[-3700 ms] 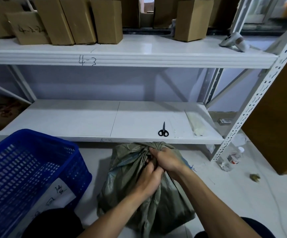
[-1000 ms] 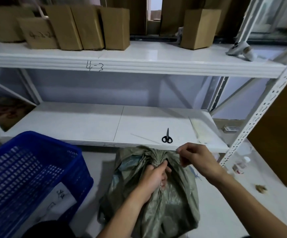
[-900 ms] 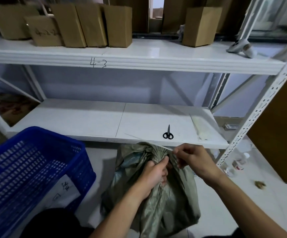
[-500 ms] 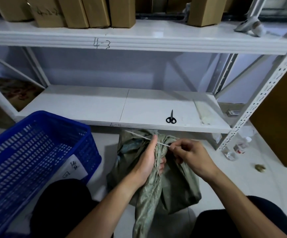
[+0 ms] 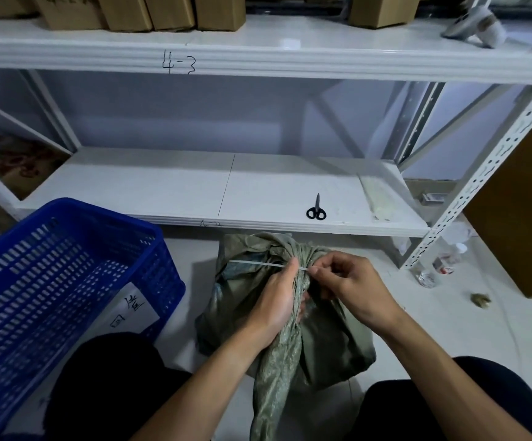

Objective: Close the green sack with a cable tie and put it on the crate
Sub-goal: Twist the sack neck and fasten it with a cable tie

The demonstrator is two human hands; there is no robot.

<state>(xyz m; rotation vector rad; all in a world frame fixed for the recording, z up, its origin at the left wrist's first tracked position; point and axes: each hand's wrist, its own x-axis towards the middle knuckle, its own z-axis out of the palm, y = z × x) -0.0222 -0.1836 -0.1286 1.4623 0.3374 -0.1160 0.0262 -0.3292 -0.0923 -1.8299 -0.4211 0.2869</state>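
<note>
Both hands work at the gathered neck of the green sack (image 5: 318, 342), which stands on the floor between the person's knees, just in front of the lower shelf (image 5: 169, 189). The left hand (image 5: 276, 302) is clenched around the bunched neck, thumb pointing up. The right hand (image 5: 350, 289) pinches one end of the white cable tie (image 5: 258, 264) between thumb and forefinger; the tie runs level across the neck, its free end projecting left. The blue crate (image 5: 61, 281) sits close to the sack's left side, its rim open above. Scissors (image 5: 316, 209) lie near the shelf's front edge, beyond the hands. Compared with half a second ago, the tie lies flatter across the neck and the camera has tilted lower, with the shelf edge further from the hands.
</note>
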